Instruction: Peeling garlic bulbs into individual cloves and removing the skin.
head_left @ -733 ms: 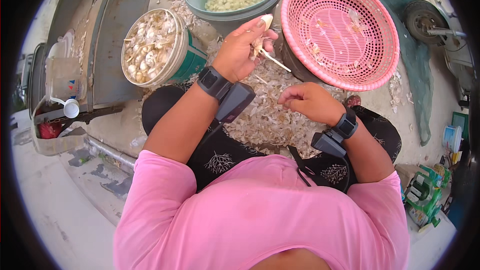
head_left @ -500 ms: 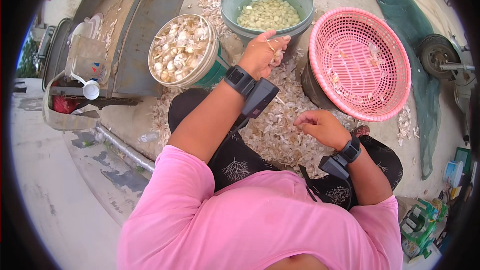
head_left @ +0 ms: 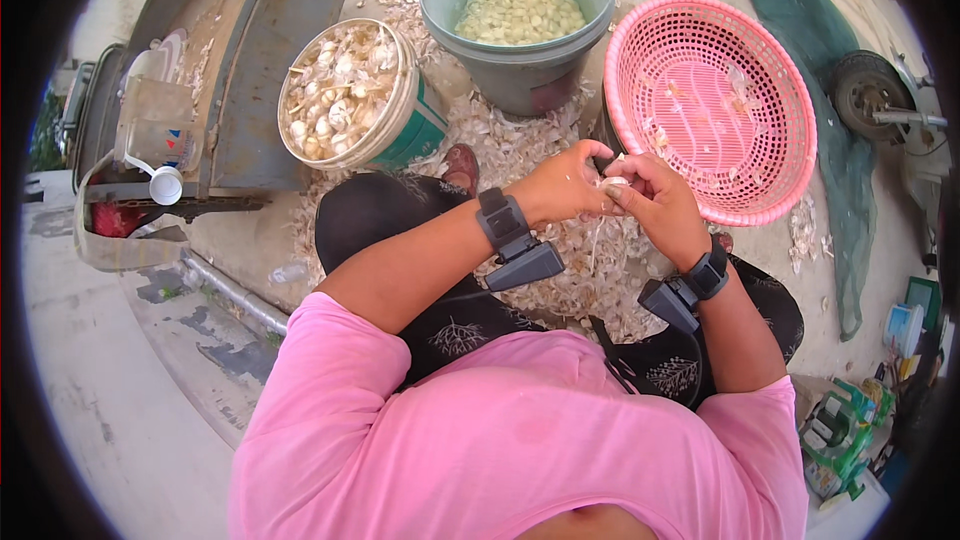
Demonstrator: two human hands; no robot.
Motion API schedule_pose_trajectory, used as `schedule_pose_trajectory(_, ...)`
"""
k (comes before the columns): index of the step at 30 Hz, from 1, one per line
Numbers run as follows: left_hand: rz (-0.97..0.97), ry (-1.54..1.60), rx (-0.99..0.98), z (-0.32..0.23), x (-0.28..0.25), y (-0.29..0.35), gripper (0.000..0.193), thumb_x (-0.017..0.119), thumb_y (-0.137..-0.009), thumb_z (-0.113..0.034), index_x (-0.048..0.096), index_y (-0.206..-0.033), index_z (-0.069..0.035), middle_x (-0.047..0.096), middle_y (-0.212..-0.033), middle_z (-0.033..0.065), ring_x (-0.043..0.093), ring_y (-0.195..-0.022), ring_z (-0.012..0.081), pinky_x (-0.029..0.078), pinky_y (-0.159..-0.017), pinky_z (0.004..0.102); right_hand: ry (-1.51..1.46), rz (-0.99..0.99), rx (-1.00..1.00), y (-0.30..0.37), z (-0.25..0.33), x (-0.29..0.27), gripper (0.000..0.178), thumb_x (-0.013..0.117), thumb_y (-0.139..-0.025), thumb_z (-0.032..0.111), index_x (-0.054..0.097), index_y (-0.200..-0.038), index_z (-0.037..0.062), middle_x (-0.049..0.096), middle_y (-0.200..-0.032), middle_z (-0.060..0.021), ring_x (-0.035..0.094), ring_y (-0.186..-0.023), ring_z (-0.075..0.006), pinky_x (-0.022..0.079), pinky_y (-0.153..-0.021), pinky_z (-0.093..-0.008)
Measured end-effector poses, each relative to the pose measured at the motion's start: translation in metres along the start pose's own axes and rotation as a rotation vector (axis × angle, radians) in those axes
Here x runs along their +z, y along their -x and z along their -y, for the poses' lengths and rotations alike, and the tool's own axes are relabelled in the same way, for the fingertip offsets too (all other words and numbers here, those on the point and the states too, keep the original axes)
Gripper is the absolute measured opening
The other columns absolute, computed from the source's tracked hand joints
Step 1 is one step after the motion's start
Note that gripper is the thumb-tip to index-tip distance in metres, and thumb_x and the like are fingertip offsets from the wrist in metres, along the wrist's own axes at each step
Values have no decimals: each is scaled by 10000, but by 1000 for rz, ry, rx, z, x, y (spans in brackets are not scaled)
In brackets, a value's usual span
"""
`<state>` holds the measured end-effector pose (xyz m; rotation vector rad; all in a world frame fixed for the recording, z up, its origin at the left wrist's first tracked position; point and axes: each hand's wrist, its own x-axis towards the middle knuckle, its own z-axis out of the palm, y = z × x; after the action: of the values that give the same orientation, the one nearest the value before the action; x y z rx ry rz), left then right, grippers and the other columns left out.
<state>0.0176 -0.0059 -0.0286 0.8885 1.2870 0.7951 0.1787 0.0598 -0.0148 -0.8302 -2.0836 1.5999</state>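
My left hand (head_left: 568, 183) and my right hand (head_left: 655, 198) meet in front of me, both pinching a pale garlic clove (head_left: 613, 182) with a strip of skin hanging from it. A knife seen earlier is hidden among the fingers, if it is still held. Just beyond the hands stand a grey bucket (head_left: 517, 65) of peeled cloves, a white bucket (head_left: 350, 90) of unpeeled garlic on the left, and a pink mesh basket (head_left: 710, 100) on the right. Loose garlic skins (head_left: 560, 270) cover the ground between my knees.
A grey metal box (head_left: 255, 70) with a plastic jug (head_left: 155, 130) lies at the left. A green net (head_left: 830, 70) and a small wheel (head_left: 870, 90) are at the right. Small green packages (head_left: 840, 430) sit at the lower right.
My left hand has come back from the grey bucket toward me. My right hand has risen from the skins to meet it, and both now grip one clove.
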Motion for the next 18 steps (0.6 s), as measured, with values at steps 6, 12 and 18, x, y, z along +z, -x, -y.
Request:
schedule_pose_trajectory(6, 38, 160, 42, -6, 1, 4, 505, 544, -821, -73, 297, -1253, 14, 590, -814, 95, 587, -667, 135, 479, -550, 235, -88, -34, 42, -3, -8, -1, 138, 556, -802, 65, 581, -927, 12, 556, -751, -44, 501, -670, -75, 402, -595, -221)
schedule_pose_trajectory(12, 65, 165, 109, -9, 6, 9, 510, 527, -837, -73, 291, -1288, -31, 580, -843, 84, 578, -661, 121, 480, -572, 229, -202, -17, 115, 2, -11, 4, 211, 448, -885, 162, 571, -959, 7, 572, -675, -33, 519, -534, -88, 432, -487, -220)
schedule_pose_trajectory(18, 102, 251, 125, -20, 5, 12, 546, 548, -834, -104, 284, -1310, -55, 575, -847, 66, 570, -676, 111, 479, -596, 228, -695, 17, 295, -5, -15, 3, 219, 407, -897, 180, 558, -927, 24, 526, -653, 1, 462, -503, -55, 365, -449, -180)
